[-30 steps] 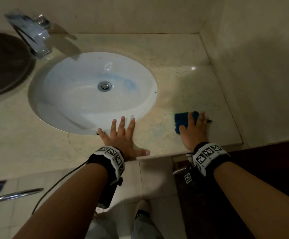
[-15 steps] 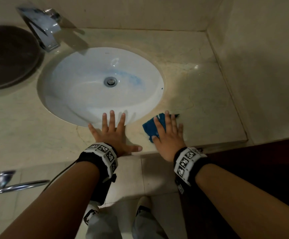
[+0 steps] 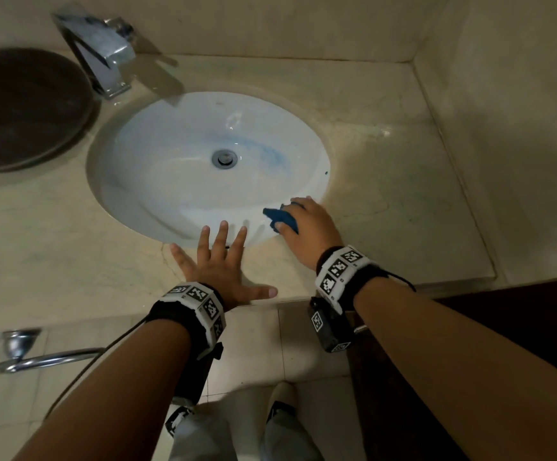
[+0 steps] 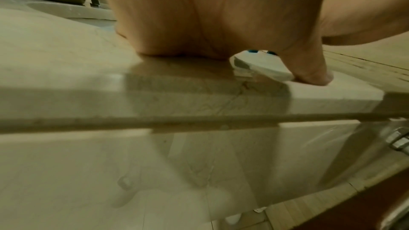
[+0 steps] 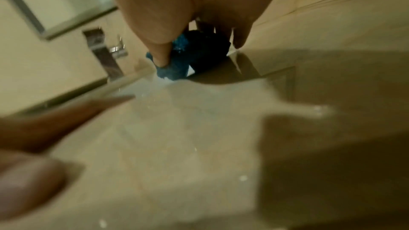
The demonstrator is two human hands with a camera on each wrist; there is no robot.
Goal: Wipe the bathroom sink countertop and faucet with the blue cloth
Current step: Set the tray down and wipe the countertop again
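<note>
My right hand (image 3: 307,224) grips the bunched blue cloth (image 3: 278,218) at the front right rim of the white oval sink (image 3: 177,181). In the right wrist view the thumb presses into the cloth (image 5: 177,69), and the fingers curl over it. My left hand (image 3: 220,261) lies flat on the beige marble countertop (image 3: 386,194) in front of the basin. Its fingers are spread and reach over the rim, and the palm (image 4: 210,15) rests near the counter's front edge. The chrome faucet (image 3: 97,51) stands at the back left, far from both hands.
A dark round object (image 3: 20,108) lies on the counter left of the faucet. Tiled walls (image 3: 520,128) close the counter at the back and right. A blue smear shows near the drain (image 3: 224,158). A chrome bar (image 3: 37,359) sticks out below the counter at the left.
My right hand has slid the cloth left along the counter, from the right front area to the sink's rim, and now bunches it. The left hand has stayed put.
</note>
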